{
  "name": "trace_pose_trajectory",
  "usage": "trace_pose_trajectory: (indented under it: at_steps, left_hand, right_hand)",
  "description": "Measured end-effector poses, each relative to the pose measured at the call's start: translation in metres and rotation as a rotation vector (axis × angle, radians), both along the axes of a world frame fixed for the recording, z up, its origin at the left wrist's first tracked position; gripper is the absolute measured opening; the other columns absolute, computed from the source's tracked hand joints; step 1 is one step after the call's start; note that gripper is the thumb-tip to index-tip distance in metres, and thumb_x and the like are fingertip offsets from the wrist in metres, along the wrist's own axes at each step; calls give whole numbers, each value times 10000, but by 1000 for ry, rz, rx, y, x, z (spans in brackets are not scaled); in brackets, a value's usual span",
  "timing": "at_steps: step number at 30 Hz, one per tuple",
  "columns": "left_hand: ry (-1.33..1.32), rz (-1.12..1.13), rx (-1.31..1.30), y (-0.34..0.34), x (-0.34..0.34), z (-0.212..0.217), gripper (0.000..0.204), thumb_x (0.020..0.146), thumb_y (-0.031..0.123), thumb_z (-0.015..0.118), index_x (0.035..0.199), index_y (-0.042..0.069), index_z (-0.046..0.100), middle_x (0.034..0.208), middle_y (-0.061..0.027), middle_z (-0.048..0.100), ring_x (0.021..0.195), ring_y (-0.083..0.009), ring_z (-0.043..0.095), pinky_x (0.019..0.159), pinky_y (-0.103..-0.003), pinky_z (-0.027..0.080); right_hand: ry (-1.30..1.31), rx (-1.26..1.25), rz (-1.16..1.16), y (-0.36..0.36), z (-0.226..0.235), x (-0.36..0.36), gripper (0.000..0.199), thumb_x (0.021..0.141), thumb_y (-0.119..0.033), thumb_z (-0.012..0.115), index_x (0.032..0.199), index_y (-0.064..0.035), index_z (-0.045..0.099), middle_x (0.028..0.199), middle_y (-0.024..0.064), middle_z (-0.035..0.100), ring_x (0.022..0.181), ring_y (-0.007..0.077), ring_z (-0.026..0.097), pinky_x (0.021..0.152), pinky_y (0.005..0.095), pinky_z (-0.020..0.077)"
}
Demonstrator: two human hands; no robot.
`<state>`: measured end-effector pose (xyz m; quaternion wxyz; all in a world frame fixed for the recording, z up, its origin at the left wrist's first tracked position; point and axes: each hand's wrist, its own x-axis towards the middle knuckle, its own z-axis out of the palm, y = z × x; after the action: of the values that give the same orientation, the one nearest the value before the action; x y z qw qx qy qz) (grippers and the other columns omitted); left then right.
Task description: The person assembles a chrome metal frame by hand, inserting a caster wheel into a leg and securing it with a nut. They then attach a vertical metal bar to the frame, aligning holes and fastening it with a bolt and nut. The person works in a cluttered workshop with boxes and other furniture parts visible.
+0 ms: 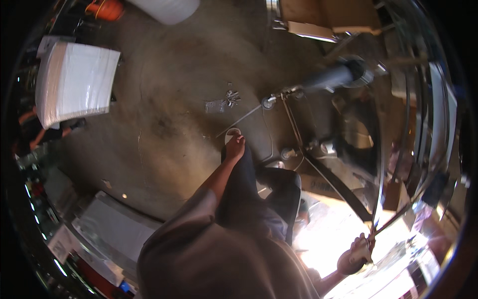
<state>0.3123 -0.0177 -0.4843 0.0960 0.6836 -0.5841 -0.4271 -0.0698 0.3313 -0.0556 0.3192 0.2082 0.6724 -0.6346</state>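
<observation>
My left hand (235, 148) is closed around a small, pale, round cup-like thing (231, 133) in front of my legs. Its opening faces up, and what it contains cannot be made out. Far out to the lower right, my right hand (359, 247) has its fingers curled at the place where thin metal bars (376, 226) of a frame meet. Strong glare around this hand blurs the grip. On the floor beyond my left hand lie a small pile of metal pieces (232, 98) and a clear plastic packet (215, 105).
A wheeled metal stand (294, 122) with casters is at my right, near a dark cylinder (338, 76). Wrapped white boxes (82, 82) stand at left. Cardboard (328, 15) lies at the far right, an orange gas cylinder (105, 9) at the far left. Another person's arm (37, 137) shows at the left rim.
</observation>
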Motion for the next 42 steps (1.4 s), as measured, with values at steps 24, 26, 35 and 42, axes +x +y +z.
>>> trace_pose_trajectory:
  at_steps: [24,26,35,42]
  left_hand:
    - [-401,-320,-404,-170,123,-457,394,940,242,702,1294,85,625,1230,-127,571,1202,-341,573,908,-479,549]
    - [-456,-369,-388,-174,119,-465,307,972,220,649,1230,54,639,1215,-128,578,1183,-337,584,900,-474,554]
    - [-544,-433,-248,-181,98,-473,246,969,159,555,1065,-4,713,1098,-165,612,1033,-343,650,783,-449,591]
    - [-489,-522,-275,-177,101,-468,228,960,165,589,1088,-2,678,1121,-180,603,1094,-352,627,866,-452,576]
  right_hand:
    - [889,942,381,-92,-161,39,294,1060,-329,493,1172,-123,672,907,58,678,603,174,570,508,360,470]
    - [875,932,381,-91,-164,40,294,1059,-330,494,1175,-123,669,906,60,679,601,177,574,507,361,476]
    - [768,878,380,-86,-170,37,297,1053,-337,500,1188,-123,654,905,71,679,593,190,591,503,364,505]
    - [653,690,297,-79,-174,29,301,1049,-343,504,1199,-122,643,904,79,680,587,200,605,500,366,528]
